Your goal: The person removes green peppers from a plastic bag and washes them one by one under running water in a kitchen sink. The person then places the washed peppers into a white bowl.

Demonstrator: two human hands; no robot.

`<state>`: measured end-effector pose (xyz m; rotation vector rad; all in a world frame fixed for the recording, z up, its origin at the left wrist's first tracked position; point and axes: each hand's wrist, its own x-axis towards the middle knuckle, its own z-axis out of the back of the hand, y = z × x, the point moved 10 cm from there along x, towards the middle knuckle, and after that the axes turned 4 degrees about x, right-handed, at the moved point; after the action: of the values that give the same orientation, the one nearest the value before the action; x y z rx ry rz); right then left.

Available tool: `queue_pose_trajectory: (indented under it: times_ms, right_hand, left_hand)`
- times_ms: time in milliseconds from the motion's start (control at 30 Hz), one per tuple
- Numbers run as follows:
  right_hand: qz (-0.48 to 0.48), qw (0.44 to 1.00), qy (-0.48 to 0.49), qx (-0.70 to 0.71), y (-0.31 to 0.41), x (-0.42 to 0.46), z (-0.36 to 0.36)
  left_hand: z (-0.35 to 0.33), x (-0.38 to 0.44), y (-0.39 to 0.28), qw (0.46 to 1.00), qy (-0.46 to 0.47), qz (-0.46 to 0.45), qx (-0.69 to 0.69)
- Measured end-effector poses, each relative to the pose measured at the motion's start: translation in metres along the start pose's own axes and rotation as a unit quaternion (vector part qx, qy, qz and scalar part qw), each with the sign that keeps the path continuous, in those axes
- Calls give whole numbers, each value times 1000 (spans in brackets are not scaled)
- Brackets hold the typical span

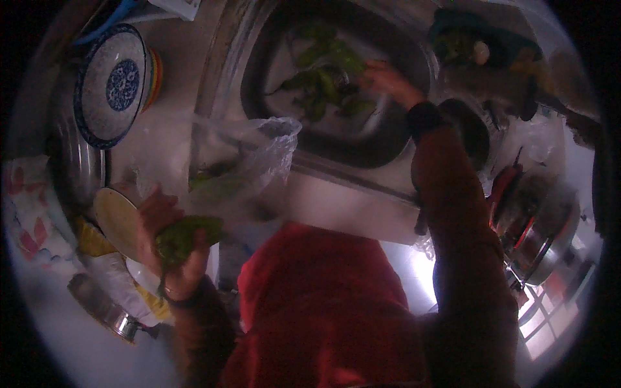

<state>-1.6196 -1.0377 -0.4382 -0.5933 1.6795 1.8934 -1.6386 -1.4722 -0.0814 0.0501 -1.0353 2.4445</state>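
Note:
A green pepper (187, 237) rests in my left hand (189, 264), held against the palm beside a clear plastic bag (271, 145). More green produce (213, 179) shows dimly through the bag. My right hand (385, 80) reaches into the sink basin (395, 145), its fingers touching a pile of green peppers (320, 89). Whether those fingers grip one of the peppers is blurred. The peppers lie on the basin floor, some overlapping.
A blue-patterned bowl (99, 111) stands at the upper left, near a round plate or lid (116, 218). A metal pan (104, 310) lies at the lower left. Right of the sink are a dark green bag (456, 29) and a pot with a glass lid (538, 228).

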Motion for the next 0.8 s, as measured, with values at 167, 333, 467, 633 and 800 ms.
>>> queue_pose_trajectory:
  times_ms: [167,333,467,633,800]
  right_hand:
    - [-46,937,-118,326,1,-15,12]
    - [148,904,-314,250,-67,-17,54]
    - [202,899,-326,-210,-47,-25,-9]
    - [248,863,-226,-379,18,-34,-64]
    - [173,895,-128,-391,15,-33,-74]
  left_hand:
    - [-1,-3,4,1000,-5,9,-19]
    - [-1,0,7,999,-8,31,-34]
    - [-3,0,1,1000,4,11,-8]
    - [1,-4,7,999,-9,28,-19]
    - [1,-9,13,999,-12,47,-9]
